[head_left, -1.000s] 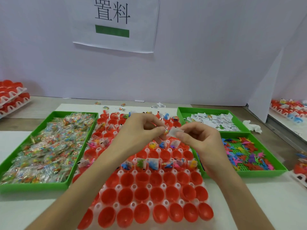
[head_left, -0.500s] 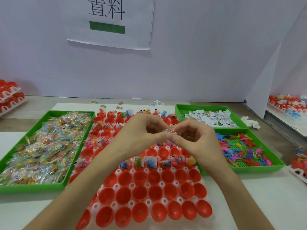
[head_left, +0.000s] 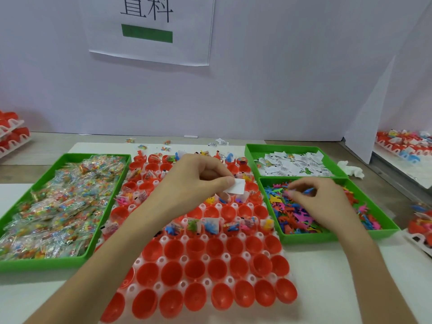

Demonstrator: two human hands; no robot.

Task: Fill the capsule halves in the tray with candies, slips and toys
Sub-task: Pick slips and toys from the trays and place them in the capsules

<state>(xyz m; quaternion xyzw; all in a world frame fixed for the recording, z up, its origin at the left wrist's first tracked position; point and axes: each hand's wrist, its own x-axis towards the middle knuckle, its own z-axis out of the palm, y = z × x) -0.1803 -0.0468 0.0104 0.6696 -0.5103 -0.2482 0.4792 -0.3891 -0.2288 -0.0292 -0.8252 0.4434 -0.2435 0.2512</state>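
A white tray (head_left: pixel 225 255) of red capsule halves (head_left: pixel 194 270) lies in the middle of the table. Its far rows hold candies, slips and toys; the near rows are bare. My left hand (head_left: pixel 198 178) hovers over the tray's middle and pinches a white paper slip (head_left: pixel 235 185) between thumb and fingers. My right hand (head_left: pixel 313 197) is over the green toy bin (head_left: pixel 336 233), fingers curled around a small blue toy (head_left: pixel 308 191) among the coloured plastic toys (head_left: pixel 292 213).
A green bin of wrapped candies (head_left: pixel 56 202) sits left of the tray. A green bin of paper slips (head_left: pixel 294 163) stands at the back right. More capsule trays lie at the far left (head_left: pixel 11 134) and far right (head_left: pixel 406 143). A white partition stands behind.
My hands were together over the tray, passing the slip. My right hand has since moved right to the toy bin, while my left hand keeps the slip.
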